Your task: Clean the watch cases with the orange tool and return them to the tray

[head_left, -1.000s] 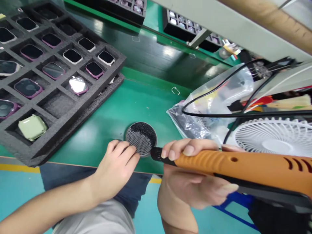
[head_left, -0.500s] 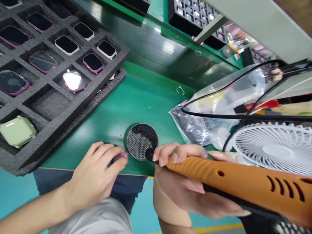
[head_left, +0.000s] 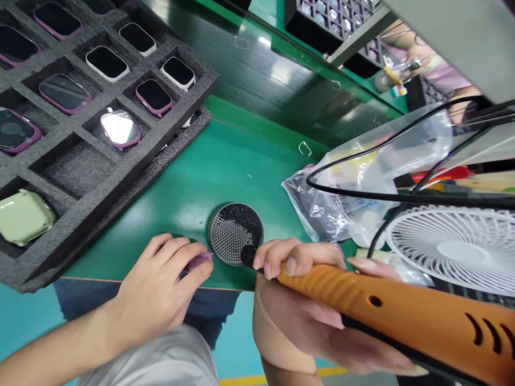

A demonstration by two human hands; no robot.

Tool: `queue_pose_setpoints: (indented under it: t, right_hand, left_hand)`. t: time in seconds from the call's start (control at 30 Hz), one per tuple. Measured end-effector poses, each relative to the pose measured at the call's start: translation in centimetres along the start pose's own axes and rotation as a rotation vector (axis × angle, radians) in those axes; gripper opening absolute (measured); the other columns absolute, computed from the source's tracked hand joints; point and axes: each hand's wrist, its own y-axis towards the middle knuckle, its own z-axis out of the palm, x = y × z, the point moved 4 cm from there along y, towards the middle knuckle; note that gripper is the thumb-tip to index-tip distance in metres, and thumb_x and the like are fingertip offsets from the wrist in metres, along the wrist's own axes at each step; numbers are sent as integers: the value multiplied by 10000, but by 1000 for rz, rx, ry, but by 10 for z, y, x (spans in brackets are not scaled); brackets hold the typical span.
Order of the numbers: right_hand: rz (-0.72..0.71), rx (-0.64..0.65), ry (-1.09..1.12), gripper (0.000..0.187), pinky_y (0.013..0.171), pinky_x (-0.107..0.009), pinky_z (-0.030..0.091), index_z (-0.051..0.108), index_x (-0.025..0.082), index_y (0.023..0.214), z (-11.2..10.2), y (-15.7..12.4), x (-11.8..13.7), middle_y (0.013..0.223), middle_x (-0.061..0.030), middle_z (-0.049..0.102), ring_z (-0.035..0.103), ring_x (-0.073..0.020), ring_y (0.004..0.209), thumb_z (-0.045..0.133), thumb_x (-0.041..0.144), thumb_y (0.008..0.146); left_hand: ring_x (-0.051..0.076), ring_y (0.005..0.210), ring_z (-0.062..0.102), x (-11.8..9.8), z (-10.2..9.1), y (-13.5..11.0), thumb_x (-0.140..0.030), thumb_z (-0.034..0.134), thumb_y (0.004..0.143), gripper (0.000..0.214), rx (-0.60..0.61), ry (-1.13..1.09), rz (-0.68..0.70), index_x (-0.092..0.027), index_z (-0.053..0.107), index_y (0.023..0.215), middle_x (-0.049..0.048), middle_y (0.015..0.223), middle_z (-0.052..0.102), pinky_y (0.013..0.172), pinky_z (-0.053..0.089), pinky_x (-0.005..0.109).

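**Purple piece [head_left: 200,261] at left hand [head_left: 161,284], orange tool [head_left: 410,311] in right hand [head_left: 306,308]**

Text: blue handwriting on clear plastic bag [head_left: 341,212], too blurred to read.
Foam tray [head_left: 116,179]: dark-screened watches [head_left: 108,63] in purple or white frames, one per compartment; light-green case [head_left: 26,217] in the near compartment.
Round dish [head_left: 227,238]: grey dotted surface, black granules toward far side.
Far black tray [head_left: 309,35]: small shiny parts in cells.
Left: fingers curled, pinching the purple piece near bench edge, just left of dish. Right: fingers wrapped round tool, its black tip [head_left: 248,256] at dish's near-right rim. White fan [head_left: 454,249] beyond tool.
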Motion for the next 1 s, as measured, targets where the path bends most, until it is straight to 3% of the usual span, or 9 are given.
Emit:
queue_pose_setpoints:
  t: [0.17,0.27,0.4,0.67,0.87,1.0]
  right_hand:
    - [-22,142,-50,445,585,-414,557,685,344,1324,-9,2,13,933,15,663,622,-183,681,600,650,1011]
    - [22,134,-79,353,575,-432,555,680,343,1214,-20,-6,17,865,23,619,609,-191,638,457,574,1068]
    - [103,126,-56,421,580,-455,543,663,280,999,-23,-22,6,778,8,542,559,-196,589,330,516,1103]
    - [182,314,10,505,619,-513,580,686,277,974,-13,-23,-12,738,-15,531,551,-221,608,312,596,1088]
    - [109,234,-35,422,610,-494,561,681,278,990,-18,-27,-14,738,-2,503,536,-219,621,416,597,1067]
    - [239,270,-71,437,681,-516,582,679,278,964,-13,-32,-11,740,-8,519,560,-225,652,391,587,1080]
  left_hand:
    - [289,1139,616,0,1,0,-164,630,1050,249,30,7,37,-197,738,1272,77,1309,739,1031,426,501]
    - [284,1134,616,-1,2,0,-263,676,1072,202,31,38,37,-211,747,1254,75,1283,742,1031,432,497]
    - [271,1116,623,-1,3,0,-250,677,1075,169,3,41,18,-234,754,1225,53,1254,754,1021,437,483]
    - [276,1128,639,1,3,-1,-207,642,1084,163,-57,1,45,-204,750,1206,49,1265,769,1024,448,497]
    - [266,1119,641,1,4,-2,-202,679,1069,109,-87,12,48,-197,753,1149,44,1233,781,1015,458,488]
    - [262,1121,640,1,4,-2,-210,683,1071,111,-84,14,50,-195,758,1151,43,1231,781,1011,464,482]
